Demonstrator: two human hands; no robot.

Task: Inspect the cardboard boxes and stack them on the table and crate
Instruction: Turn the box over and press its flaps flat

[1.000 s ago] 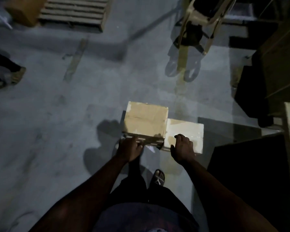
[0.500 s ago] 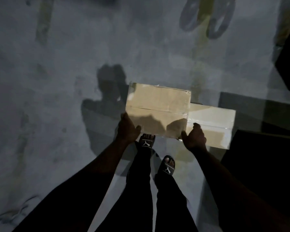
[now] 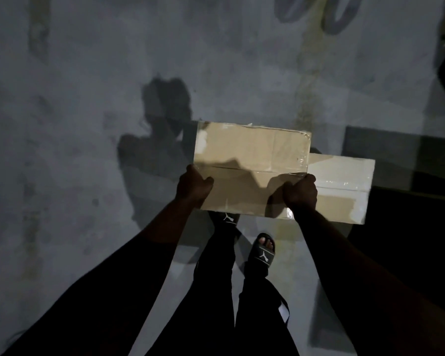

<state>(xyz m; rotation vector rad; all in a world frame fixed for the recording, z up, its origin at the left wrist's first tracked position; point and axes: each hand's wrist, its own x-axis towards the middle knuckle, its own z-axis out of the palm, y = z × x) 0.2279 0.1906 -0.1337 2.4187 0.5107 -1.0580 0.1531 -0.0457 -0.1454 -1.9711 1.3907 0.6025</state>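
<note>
Now your left hand (image 3: 194,187) grips the near left edge of the brown cardboard box (image 3: 252,155), thumb on top, the fingers hidden under it. Your right hand (image 3: 300,194) curls round its near right corner. Just right of your right fingers lies a paler second box (image 3: 344,183), partly covered by the first one. Under your hands are your black sandals (image 3: 263,253) on the grey floor (image 3: 88,124).

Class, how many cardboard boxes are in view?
2. A brown taped cardboard box held by left hand and right hand; a paler cardboard box to its right, partly hidden.
</note>
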